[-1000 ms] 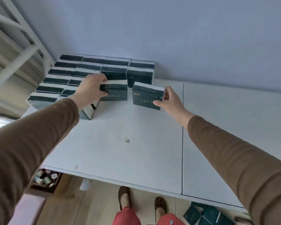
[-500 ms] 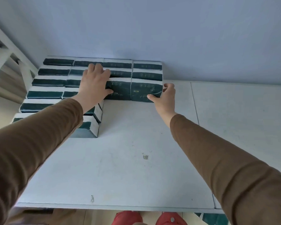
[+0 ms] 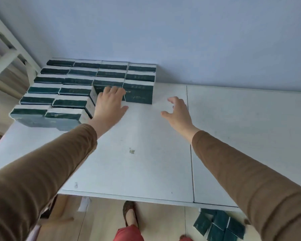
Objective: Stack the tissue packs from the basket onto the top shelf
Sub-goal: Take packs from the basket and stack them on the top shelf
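Soft, light tissue packs (image 3: 139, 92) likely dent easily: your left hand (image 3: 109, 103) lies flat on one, right hand (image 3: 178, 110) spread empty; grip the short ends.

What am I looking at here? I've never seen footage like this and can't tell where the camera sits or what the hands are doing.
The camera is worn on a person's head and looks down past their arms in brown sleeves. Below is a white shelf top against a blue wall. Dark green tissue packs stand in rows at its back left. The left hand rests open against a front pack. The right hand is open, holds nothing and is clear of the packs. More packs lie below on the floor side.
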A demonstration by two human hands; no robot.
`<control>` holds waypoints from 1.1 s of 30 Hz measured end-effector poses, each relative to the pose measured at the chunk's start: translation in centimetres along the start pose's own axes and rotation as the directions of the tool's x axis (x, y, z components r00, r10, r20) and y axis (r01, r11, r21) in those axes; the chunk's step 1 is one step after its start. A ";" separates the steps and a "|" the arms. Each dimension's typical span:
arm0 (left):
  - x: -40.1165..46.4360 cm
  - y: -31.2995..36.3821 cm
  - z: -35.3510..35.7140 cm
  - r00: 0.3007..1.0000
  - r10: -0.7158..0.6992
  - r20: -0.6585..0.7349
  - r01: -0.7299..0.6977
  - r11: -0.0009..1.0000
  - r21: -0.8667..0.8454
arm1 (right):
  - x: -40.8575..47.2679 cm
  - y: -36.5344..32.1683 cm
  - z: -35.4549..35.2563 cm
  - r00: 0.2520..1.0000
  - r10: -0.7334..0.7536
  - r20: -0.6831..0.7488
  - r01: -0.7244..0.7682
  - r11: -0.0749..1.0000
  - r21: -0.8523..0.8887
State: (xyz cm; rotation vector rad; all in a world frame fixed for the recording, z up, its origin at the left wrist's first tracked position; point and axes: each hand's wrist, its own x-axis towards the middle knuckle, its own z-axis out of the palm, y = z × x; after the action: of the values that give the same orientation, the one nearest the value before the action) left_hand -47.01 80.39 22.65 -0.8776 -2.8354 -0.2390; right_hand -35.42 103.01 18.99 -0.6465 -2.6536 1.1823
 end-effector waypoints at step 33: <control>-41.6 62.7 12.1 0.905 0.304 0.297 -0.138 0.872 -0.470 | -54.0 47.8 -33.2 0.948 0.317 -0.009 -0.315 0.939 -0.140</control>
State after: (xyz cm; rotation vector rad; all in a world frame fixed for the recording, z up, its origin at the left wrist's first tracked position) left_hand 21.32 111.30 8.93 -1.4750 -3.0171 -0.7886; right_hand 38.57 129.24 7.31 -1.1294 -2.7341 1.0780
